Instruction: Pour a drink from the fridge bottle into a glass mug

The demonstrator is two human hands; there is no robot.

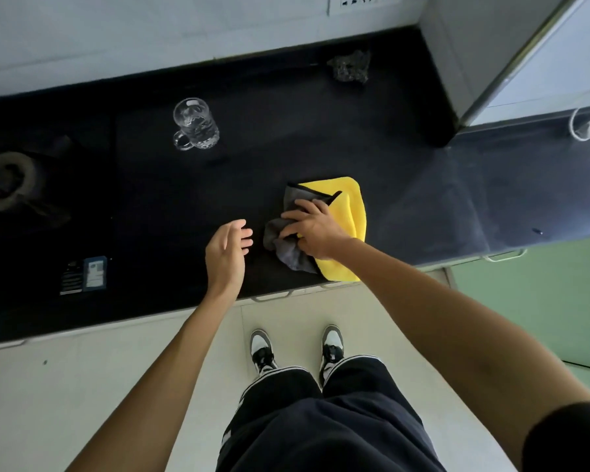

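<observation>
1. The glass mug (196,124) stands upright on the black countertop (286,137), in the upper left of the frame. Its handle points toward the lower left. It is well apart from both hands.
2. The right hand (312,229) lies on a yellow and grey cloth (351,206) just right of the frame's centre. Its fingers (298,207) are bent and spread over the grey side, with the thumb pressed into the folds, so the hand bunches and grips the fabric.
3. The left hand (227,253) is just left of the cloth and does not touch it. Its palm faces right and its fingers are loosely relaxed, slightly apart and holding nothing. Whether it touches the counter cannot be told.
4. At the far left edge, a round stove burner (7,180) sits in a dark hob surface. A small printed label (86,275) is below it, near the counter's front edge.
5. A dark crumpled scrubber (349,68) lies near the back wall, above centre.
6. A grey appliance (457,46) with a metal-edged door fills the upper right corner, its base resting on the counter. A white cord (581,129) is looped just beside it at the right edge.
7. In the lower part of the frame are the person's dark trousers (321,420) and black-and-white shoes (262,352), on a pale tiled floor.
</observation>
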